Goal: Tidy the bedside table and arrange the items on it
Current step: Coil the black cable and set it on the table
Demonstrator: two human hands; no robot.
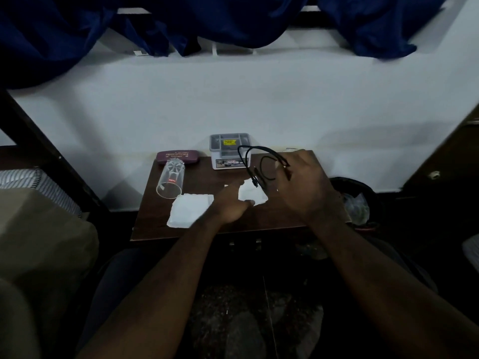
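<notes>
R hand is up over the right side of the bedside table, fingers pinched on a looped black cable whose ends dangle over a crumpled white tissue. L hand lies low mid-table w/ index stretched toward that tissue, holding nothing, partly over a flat white napkin. Clear glass lies on its side at left, maroon specs case behind it at back edge, grey organiser box back centre against the wall.
</notes>
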